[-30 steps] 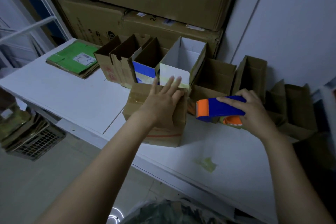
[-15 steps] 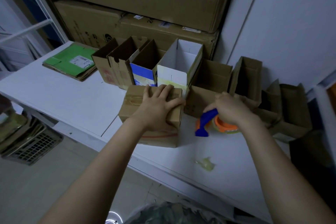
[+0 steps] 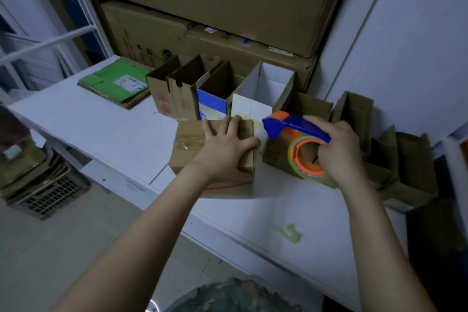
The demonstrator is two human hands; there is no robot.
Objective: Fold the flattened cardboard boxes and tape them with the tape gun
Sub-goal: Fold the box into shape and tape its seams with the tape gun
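While the left hand (image 3: 225, 152) pins the box (image 3: 192, 142) flat-fingered, the right hand (image 3: 339, 149) grips the tape gun (image 3: 293, 126). Taping its seam likely follows.

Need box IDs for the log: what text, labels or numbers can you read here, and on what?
Nothing reads clearly.
White label on green flattened box: too small.
Black print on stacked carton: blurred.
Red print on open brown box: blurred.
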